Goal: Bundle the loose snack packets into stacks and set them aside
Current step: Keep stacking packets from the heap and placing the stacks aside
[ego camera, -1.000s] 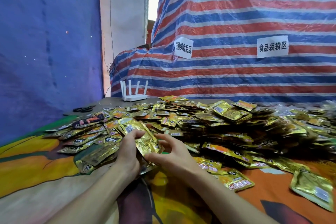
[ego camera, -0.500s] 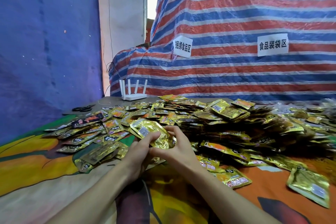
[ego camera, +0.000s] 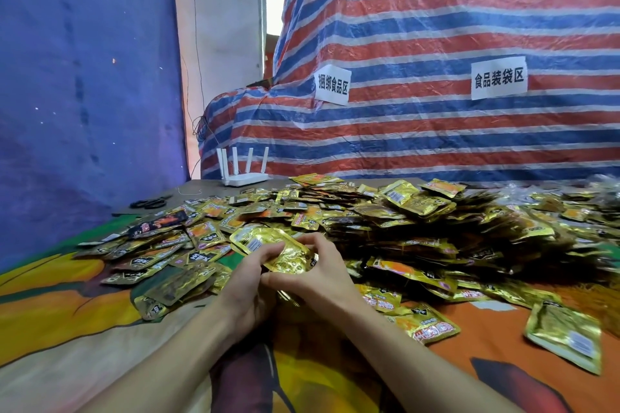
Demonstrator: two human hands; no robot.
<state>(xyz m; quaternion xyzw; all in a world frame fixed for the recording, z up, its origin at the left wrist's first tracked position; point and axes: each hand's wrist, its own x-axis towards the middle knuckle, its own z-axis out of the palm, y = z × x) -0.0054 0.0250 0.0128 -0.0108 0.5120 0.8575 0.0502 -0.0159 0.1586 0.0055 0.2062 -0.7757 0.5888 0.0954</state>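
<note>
"Snack packets (ego camera: pixel 385 221); where do they lie?"

"Heaped across the tabletop (ego camera: pixel 208 189) in a wide, loose pile of gold foil; the pile is thickest at the middle and right, and thins to scattered pieces at the left; one lone packet (ego camera: pixel 563 335) lies apart at the near right."

"And the person's hands?"

"Both sit close together at the near edge of the pile; the left hand (ego camera: pixel 250 282) and the right hand (ego camera: pixel 322 275) pinch the same small bundle (ego camera: pixel 278 246) of gold packets; the left thumb lies on top of it, and the right fingers curl over its far end; the bundle is tilted, just above the packets beneath, with a white label showing on its upper face."

"What covers the tabletop?"

"A printed cloth (ego camera: pixel 67 318) in orange, yellow and green; at the far left the surface is bare, and there lie black scissors (ego camera: pixel 149 203) and a white router (ego camera: pixel 243 171) with upright antennas."

"And behind?"

"A tarp (ego camera: pixel 436 27) striped red, blue and white drapes a large mass; two white paper signs, the left sign (ego camera: pixel 332 85) and the right sign (ego camera: pixel 499 77), are stuck on it; a blue sheet (ego camera: pixel 84 77) hangs at the left."
</note>
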